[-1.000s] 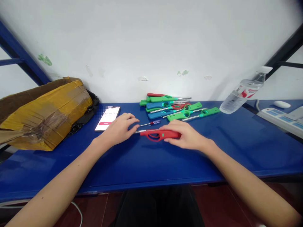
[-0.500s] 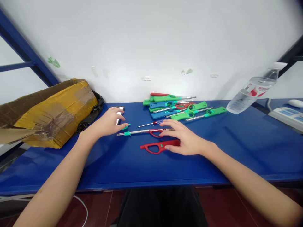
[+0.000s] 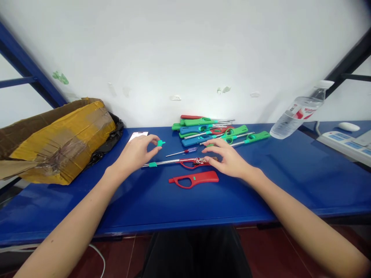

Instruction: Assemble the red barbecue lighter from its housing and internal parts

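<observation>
My left hand [image 3: 138, 153] is closed, its thumb and fingertips pinching a small green trigger piece [image 3: 160, 143] just above the table. Under my right hand [image 3: 227, 157] lies an opened red lighter half [image 3: 188, 163] with its inner parts showing and a long metal tube with a green collar [image 3: 152, 165]. My right fingers are spread; the thumb is over the lighter's right end, and whether it touches is unclear. Nearer me rests the loose red cover half [image 3: 199, 178], with finger-hole and a small green tab. A screwdriver [image 3: 189, 150] with a clear purplish handle lies behind the opened lighter.
Several green, blue and red lighters [image 3: 199, 129] are piled by the wall. A tilted-looking water bottle [image 3: 295, 114] stands at right, near a power strip [image 3: 344, 143]. A taped cardboard box [image 3: 62, 135] is at left, and a white card [image 3: 137, 136] lies behind my left hand.
My left hand has picked up the green trigger piece from the table and moved slightly right. My right hand has moved off the red cover half to the opened lighter's end.
</observation>
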Demonstrator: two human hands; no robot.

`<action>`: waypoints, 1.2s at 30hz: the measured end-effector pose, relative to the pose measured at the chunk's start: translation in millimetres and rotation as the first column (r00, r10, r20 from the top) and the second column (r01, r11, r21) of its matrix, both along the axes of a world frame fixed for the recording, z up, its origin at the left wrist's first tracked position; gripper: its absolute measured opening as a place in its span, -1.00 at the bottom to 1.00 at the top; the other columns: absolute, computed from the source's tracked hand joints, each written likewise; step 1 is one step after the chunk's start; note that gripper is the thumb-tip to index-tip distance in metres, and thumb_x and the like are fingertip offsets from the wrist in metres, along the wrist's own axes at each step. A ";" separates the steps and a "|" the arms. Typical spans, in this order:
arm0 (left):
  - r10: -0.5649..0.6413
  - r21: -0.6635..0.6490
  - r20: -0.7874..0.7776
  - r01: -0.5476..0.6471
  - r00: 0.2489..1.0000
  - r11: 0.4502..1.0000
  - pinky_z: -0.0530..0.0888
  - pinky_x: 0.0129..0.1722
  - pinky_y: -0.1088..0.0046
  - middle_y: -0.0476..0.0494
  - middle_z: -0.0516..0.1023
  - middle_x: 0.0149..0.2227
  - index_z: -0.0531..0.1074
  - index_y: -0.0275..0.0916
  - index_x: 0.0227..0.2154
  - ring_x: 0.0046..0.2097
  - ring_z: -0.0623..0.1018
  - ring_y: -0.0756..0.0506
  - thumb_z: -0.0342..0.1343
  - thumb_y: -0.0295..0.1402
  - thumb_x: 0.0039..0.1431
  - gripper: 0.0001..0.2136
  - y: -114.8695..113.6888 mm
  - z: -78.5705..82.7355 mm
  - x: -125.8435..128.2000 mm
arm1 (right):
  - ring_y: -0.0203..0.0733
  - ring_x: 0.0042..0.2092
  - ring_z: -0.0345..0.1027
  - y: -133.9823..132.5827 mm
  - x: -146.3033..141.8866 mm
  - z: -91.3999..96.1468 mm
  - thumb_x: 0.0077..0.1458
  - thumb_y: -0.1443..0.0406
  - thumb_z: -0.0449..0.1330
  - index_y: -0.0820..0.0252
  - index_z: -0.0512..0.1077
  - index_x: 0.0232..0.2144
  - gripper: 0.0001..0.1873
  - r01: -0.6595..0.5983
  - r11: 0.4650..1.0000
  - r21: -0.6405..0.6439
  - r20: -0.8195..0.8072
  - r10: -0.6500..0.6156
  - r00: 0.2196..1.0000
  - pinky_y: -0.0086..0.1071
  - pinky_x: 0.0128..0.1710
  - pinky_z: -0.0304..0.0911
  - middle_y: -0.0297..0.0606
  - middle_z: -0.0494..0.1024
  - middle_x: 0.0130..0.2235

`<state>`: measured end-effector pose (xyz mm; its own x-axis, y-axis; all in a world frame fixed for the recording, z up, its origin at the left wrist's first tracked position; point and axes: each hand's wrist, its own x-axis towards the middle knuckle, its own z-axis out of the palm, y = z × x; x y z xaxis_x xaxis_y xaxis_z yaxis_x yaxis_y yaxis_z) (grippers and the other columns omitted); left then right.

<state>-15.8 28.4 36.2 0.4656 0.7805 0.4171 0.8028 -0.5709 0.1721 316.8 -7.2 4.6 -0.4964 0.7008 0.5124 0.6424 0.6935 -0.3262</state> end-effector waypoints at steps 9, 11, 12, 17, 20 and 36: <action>-0.308 -0.114 0.162 0.328 0.938 0.938 0.46 -0.13 0.32 -0.07 0.61 -0.23 0.45 -0.17 -0.05 -0.15 0.56 -0.11 0.11 -0.25 0.28 -0.77 -24.0 -19.7 54.6 | 0.04 0.07 0.36 1.2 -1.2 -2.3 0.20 0.25 0.18 0.16 0.53 -0.17 -0.81 -0.016 1.000 0.003 0.000 0.016 1.000 0.00 0.08 0.32 -0.05 0.50 0.00; -0.311 -0.135 0.176 0.335 0.934 0.932 0.46 -0.12 0.30 -0.07 0.59 -0.26 0.47 -0.16 -0.10 -0.16 0.54 -0.12 0.14 -0.23 0.25 -0.79 -23.4 -22.1 60.0 | 0.04 0.06 0.37 1.1 -1.8 -2.4 0.21 0.24 0.18 0.14 0.54 -0.17 -0.81 -0.015 1.000 0.009 -0.002 0.015 1.000 0.00 0.08 0.32 -0.07 0.51 -0.01; -0.304 -0.135 0.179 0.329 0.936 0.935 0.46 -0.12 0.29 -0.07 0.59 -0.26 0.48 -0.16 -0.13 -0.16 0.54 -0.13 0.15 -0.23 0.24 -0.80 -22.7 -22.9 61.9 | 0.04 0.06 0.37 1.1 -1.9 -2.4 0.21 0.24 0.18 0.13 0.54 -0.17 -0.81 -0.015 1.000 0.012 -0.004 0.015 1.000 0.01 0.08 0.32 -0.07 0.51 -0.01; -0.267 -0.122 0.186 0.292 0.945 0.948 0.44 0.02 0.19 -0.14 0.53 -0.10 0.49 -0.17 -0.25 -0.03 0.47 -0.18 0.19 -0.24 0.17 -0.85 -20.1 -26.2 69.7 | 0.04 0.06 0.38 1.4 -2.1 -2.9 0.21 0.24 0.18 0.12 0.54 -0.18 -0.81 -0.014 1.000 0.027 -0.017 0.015 1.000 0.01 0.08 0.32 -0.08 0.52 -0.02; -0.240 -0.138 0.186 0.267 0.953 0.954 0.40 0.10 0.13 -0.17 0.47 -0.04 0.52 -0.16 -0.26 0.04 0.42 -0.21 0.22 -0.23 0.14 -0.84 -19.5 -29.2 73.8 | 0.04 0.06 0.38 1.4 -2.3 -3.2 0.20 0.24 0.19 0.12 0.54 -0.18 -0.82 -0.019 0.999 0.031 -0.015 0.019 1.000 0.01 0.08 0.32 -0.08 0.51 -0.02; -0.254 -0.216 0.180 0.291 0.950 0.932 0.33 0.18 0.06 -0.20 0.43 0.01 0.54 -0.13 -0.21 0.13 0.38 -0.25 0.20 -0.13 0.19 -0.78 -11.0 -37.9 76.5 | -0.01 0.01 0.39 -3.1 -5.5 1.7 0.24 0.24 0.14 0.16 0.55 -0.16 -0.78 -0.070 0.996 -0.063 0.062 0.074 0.995 -0.12 0.02 0.36 -0.09 0.53 -0.04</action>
